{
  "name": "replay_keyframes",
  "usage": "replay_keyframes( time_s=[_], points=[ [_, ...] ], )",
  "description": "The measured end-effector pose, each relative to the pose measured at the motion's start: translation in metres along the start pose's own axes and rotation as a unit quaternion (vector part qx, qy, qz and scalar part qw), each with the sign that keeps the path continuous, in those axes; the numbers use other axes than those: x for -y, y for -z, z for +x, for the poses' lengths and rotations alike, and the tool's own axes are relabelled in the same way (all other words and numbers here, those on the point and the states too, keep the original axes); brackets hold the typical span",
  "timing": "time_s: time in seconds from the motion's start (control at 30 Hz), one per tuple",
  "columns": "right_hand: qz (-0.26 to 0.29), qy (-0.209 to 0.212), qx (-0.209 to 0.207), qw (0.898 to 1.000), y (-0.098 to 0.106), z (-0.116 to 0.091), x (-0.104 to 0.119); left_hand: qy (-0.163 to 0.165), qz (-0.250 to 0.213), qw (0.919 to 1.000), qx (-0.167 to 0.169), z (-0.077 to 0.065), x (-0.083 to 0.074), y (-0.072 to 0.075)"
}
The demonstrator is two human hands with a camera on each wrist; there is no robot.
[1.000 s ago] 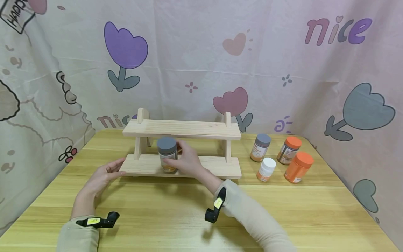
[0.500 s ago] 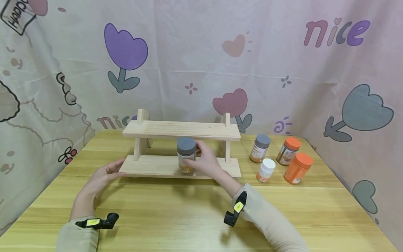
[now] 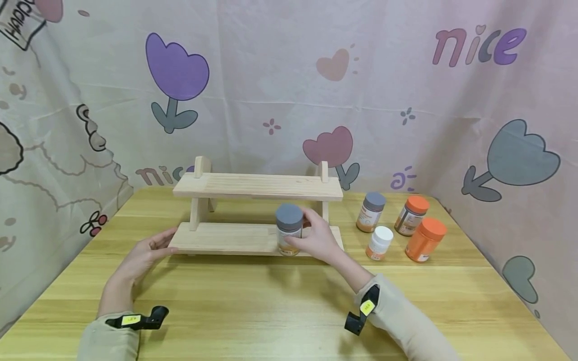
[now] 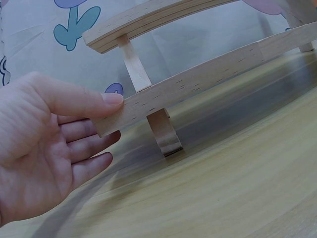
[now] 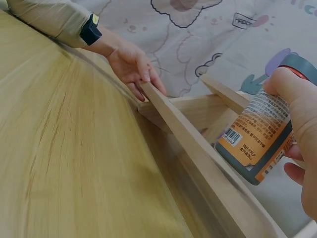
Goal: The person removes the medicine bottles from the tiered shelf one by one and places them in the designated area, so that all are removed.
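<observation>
My right hand (image 3: 318, 237) holds a pill bottle (image 3: 289, 228) with a grey cap at the right part of the lower board of a two-tier wooden shelf (image 3: 226, 237). Thumb and fingers go round the bottle's side, and its orange and white label shows in the right wrist view. Whether its base touches the board, I cannot tell. At the shelf's left end, my left hand (image 3: 141, 258) grips the lower board. Its thumb (image 4: 113, 99) lies on the board's front edge, with the other fingers behind and below, as the left wrist view shows.
Right of the shelf, on the wooden table (image 3: 253, 311), stand a grey-capped bottle (image 3: 370, 213), a small white-capped bottle (image 3: 379, 243), a dark bottle with an orange cap (image 3: 411, 215) and an orange bottle (image 3: 425, 240). A printed cloth (image 3: 271, 75) hangs behind.
My right hand has moved the grey-capped pill bottle to the right along the lower board, from near its middle toward the right end. The left hand keeps its hold on the shelf.
</observation>
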State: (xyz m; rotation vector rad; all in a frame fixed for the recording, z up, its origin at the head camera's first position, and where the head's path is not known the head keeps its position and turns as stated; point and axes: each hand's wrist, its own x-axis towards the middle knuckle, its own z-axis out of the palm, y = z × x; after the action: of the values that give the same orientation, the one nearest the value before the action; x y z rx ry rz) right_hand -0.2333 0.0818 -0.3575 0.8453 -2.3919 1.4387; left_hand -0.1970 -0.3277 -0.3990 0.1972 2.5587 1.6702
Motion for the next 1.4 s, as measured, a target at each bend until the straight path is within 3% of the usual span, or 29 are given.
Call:
replay_keyframes(
  time_s=[0.2, 0.37, 0.53, 0.93, 1.4],
  points=[
    [0.004, -0.008, -0.005, 1.000, 0.018, -0.013, -0.006, 0.003, -0.004, 1.0000, 0.001, 0.000, 0.000, 0.000],
    [-0.001, 0.000, -0.010, 1.000, 0.041, -0.021, 0.011, 0.009, -0.004, 0.9999, -0.002, 0.000, 0.001, 0.000],
    [-0.039, 0.001, -0.035, 0.999, 0.061, -0.028, -0.007, 0.017, -0.002, 0.9998, -0.003, -0.001, 0.002, 0.000],
    [-0.070, -0.049, -0.081, 0.993, 0.117, -0.048, -0.017, 0.012, -0.018, 0.9998, -0.001, -0.002, 0.002, -0.002],
    [-0.135, -0.090, -0.134, 0.978, 0.182, -0.067, -0.019, 0.012, -0.017, 0.9998, -0.002, -0.001, -0.002, -0.002]
  ],
)
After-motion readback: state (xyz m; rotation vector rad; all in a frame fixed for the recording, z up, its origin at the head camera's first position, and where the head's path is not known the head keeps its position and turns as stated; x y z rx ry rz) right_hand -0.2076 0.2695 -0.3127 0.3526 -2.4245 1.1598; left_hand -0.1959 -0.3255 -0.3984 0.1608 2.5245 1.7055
